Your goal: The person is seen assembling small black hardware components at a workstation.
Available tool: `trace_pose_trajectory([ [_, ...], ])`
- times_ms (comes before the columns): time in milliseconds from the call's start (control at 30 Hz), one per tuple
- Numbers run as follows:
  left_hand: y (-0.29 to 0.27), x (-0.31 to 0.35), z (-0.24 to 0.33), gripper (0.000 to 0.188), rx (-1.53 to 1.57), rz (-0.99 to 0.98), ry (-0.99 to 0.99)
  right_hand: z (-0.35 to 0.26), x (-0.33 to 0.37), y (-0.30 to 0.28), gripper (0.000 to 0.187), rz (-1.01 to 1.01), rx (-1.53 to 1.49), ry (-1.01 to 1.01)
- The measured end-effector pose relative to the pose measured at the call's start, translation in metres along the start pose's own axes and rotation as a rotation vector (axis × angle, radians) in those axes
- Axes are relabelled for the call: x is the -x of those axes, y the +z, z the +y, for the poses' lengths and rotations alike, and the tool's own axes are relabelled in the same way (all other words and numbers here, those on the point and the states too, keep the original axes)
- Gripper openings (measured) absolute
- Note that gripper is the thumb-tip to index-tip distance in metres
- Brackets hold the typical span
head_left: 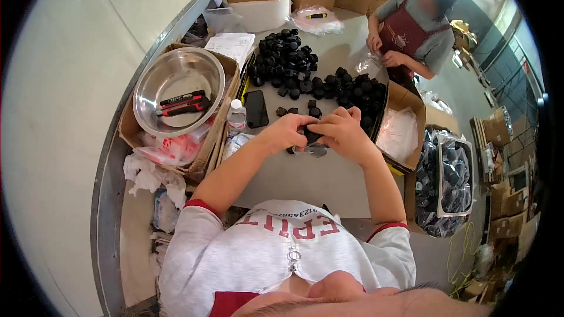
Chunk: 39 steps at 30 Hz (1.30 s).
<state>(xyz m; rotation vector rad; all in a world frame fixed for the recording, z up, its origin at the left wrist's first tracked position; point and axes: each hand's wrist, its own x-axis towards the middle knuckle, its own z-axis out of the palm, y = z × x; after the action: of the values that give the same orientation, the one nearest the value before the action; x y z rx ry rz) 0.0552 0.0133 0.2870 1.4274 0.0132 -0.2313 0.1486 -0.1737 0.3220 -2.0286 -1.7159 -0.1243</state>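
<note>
My left hand and my right hand meet over the grey table, both closed. Between their fingertips is a small black part, mostly covered by the fingers. A piece of clear plastic, like a small bag, hangs just below it; whether the part is inside I cannot tell. A few loose black parts lie right behind my hands. Farther back spreads a large pile of similar black parts, running right to a second heap.
At left, a steel bowl with red-and-black tools rests on a cardboard box. A phone and a small bottle stand beside it. At right are a box of clear bags and a bin of bagged parts. A co-worker handles clear plastic across the table.
</note>
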Motion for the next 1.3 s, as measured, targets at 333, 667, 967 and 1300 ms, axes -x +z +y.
trace_pose_trajectory([
  [333, 0.022, -0.003, -0.018, 0.058, -0.059, -0.026, 0.077, 0.004, 0.018, 0.032, 0.018, -0.087, -0.021, 0.106],
  [667, 0.025, 0.028, -0.065, 0.053, -0.168, 0.032, 0.036, 0.003, 0.072, 0.078, 0.017, 0.13, -0.375, 0.151],
  [967, 0.025, 0.066, -0.073, 0.018, -0.922, -0.149, 0.206, 0.002, 0.109, 0.072, 0.011, 0.087, -0.549, 0.171],
  [1300, 0.045, 0.06, -0.061, 0.016, -0.766, 0.145, 0.412, -0.014, 0.099, 0.059, 0.02, 0.109, -0.531, 0.32],
])
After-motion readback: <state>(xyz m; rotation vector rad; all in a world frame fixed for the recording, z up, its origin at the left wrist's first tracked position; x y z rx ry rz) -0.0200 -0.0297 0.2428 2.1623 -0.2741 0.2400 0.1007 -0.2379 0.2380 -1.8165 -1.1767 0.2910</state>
